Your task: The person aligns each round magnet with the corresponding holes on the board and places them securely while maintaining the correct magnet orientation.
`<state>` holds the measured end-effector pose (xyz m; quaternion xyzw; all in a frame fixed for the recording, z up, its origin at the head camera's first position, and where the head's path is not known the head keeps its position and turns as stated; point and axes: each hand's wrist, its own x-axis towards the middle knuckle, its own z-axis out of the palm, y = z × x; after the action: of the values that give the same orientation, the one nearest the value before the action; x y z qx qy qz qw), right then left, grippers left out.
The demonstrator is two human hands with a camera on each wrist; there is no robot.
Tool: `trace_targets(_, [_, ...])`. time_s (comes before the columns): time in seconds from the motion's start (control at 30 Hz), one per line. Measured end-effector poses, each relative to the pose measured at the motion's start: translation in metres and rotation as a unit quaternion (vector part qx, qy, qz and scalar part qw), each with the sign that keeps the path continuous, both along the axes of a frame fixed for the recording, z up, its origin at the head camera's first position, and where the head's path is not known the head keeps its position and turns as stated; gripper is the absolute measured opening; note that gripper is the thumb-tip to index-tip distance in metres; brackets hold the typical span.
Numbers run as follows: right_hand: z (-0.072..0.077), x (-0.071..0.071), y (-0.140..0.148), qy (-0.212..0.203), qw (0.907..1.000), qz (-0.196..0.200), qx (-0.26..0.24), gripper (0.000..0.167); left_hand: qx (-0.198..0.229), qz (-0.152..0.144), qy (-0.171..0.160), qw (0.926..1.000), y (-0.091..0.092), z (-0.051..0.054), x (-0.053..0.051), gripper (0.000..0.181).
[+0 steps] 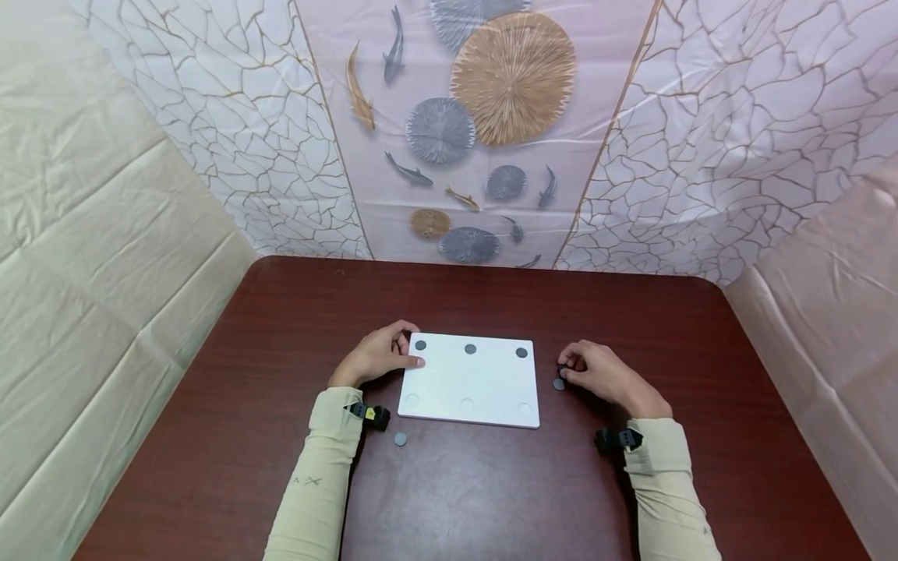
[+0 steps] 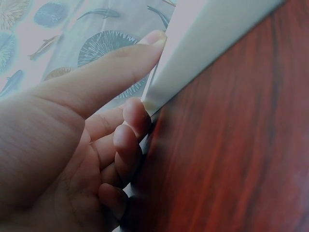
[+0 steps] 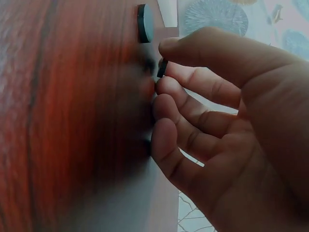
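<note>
My left hand (image 1: 382, 351) grips the left edge of a flat white rectangular board (image 1: 470, 382), thumb on the top face and fingers curled at the far left corner. Along the board's far edge sit three dark round discs, at left (image 1: 421, 345), middle (image 1: 471, 349) and right (image 1: 521, 353). Pale circular marks, such as the middle one (image 1: 467, 404), line the near edge. To the right of the board, my right hand (image 1: 596, 370) pinches a small dark disc (image 3: 162, 68) between thumb and index finger, low over the table. Another grey-topped disc (image 1: 558, 384) lies just beside those fingertips.
One more grey disc (image 1: 401, 439) lies on the dark red-brown wooden table (image 1: 491, 491), in front of the board's near left corner. Patterned cloth (image 1: 449, 195) hangs behind the table's far edge, with plain beige cloth (image 1: 91, 273) at the sides.
</note>
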<state>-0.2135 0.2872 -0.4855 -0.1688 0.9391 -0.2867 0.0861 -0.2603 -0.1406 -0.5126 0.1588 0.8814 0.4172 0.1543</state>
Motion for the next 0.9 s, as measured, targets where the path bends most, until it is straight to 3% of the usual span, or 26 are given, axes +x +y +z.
trace_targets(0.3, [0.0029, 0.0038, 0.0, -0.016, 0.9994, 0.013, -0.029, 0.01, 0.003, -0.001, 0.002, 1.0, 0.0031, 0.0022, -0.0008, 0.055])
trace_targets(0.9, [0.0095, 0.0031, -0.0077, -0.004, 0.9996, 0.024, -0.016, 0.01, 0.015, 0.005, -0.005, 0.9999, 0.0015, 0.0024, 0.0021, 0.055])
